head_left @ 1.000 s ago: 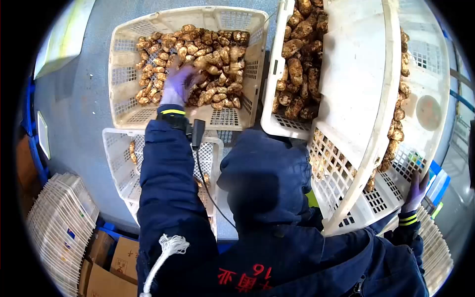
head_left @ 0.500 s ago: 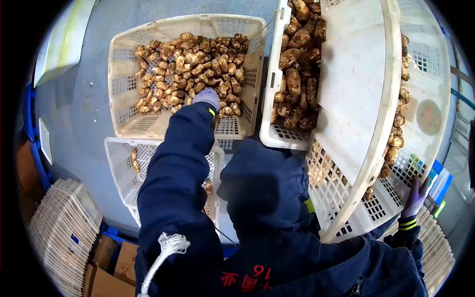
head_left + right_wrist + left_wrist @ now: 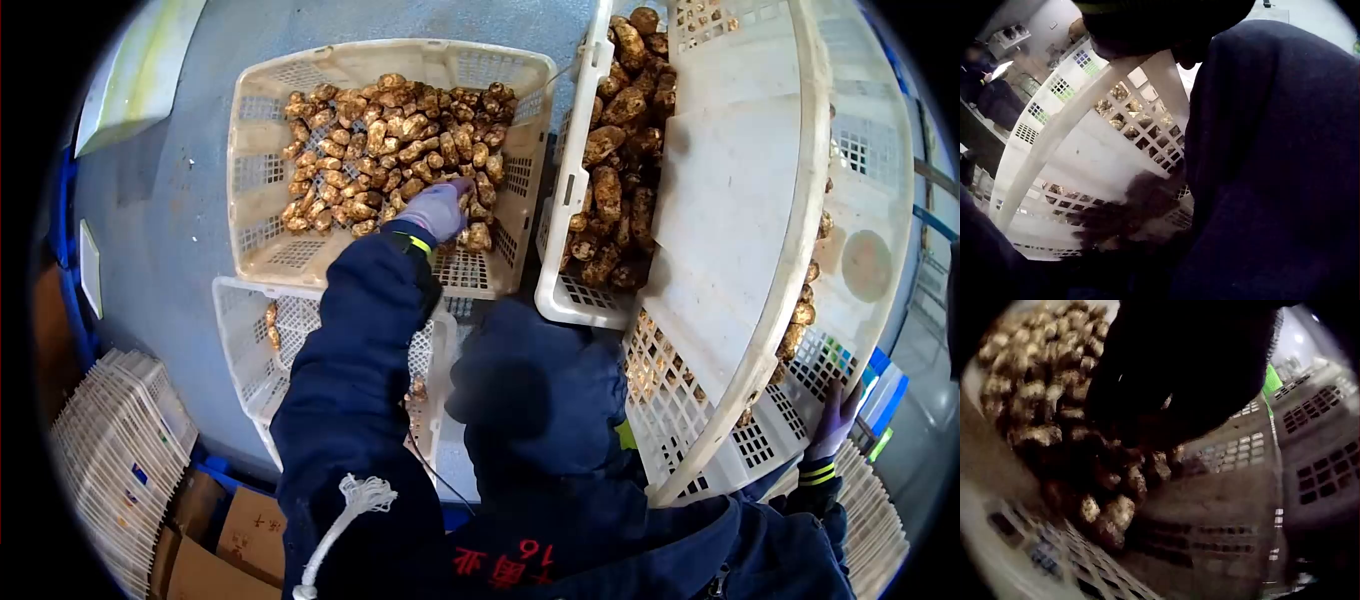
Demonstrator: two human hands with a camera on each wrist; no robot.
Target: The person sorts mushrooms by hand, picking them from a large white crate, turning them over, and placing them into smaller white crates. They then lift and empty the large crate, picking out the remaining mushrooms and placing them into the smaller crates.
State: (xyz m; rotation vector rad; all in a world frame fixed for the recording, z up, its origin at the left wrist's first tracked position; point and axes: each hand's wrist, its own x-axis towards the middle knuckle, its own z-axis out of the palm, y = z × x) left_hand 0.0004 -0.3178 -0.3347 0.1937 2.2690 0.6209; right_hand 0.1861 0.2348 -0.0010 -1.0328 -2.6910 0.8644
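Observation:
In the head view my left hand point(image 3: 437, 212), in a pale purple glove, reaches down into a shallow white crate point(image 3: 262, 268). The hand lies over a layer of stubby, mottled brown mushrooms point(image 3: 380, 135) near the front right corner, its fingertips among them. In the left wrist view the hand is a dark shape over the mushrooms point(image 3: 1038, 434), and I cannot tell whether it pinches one. At the far right, my gloved right hand point(image 3: 833, 425) grips the lower rim of a large tilted white crate point(image 3: 740, 180). More mushrooms point(image 3: 798, 315) show along that crate's far side.
A deep crate of larger mushrooms point(image 3: 620, 120) stands between the two crates. Below the shallow crate is another white crate point(image 3: 240, 330) with a few pieces. Stacked crates point(image 3: 125, 460) and cardboard boxes point(image 3: 250, 535) stand lower left. Another person point(image 3: 991, 87) is in the background.
My left hand has moved from the middle of the shallow crate toward its front right corner, lower among the mushrooms. Fewer mushrooms show along the tilted crate's far side. My right hand stays at its rim.

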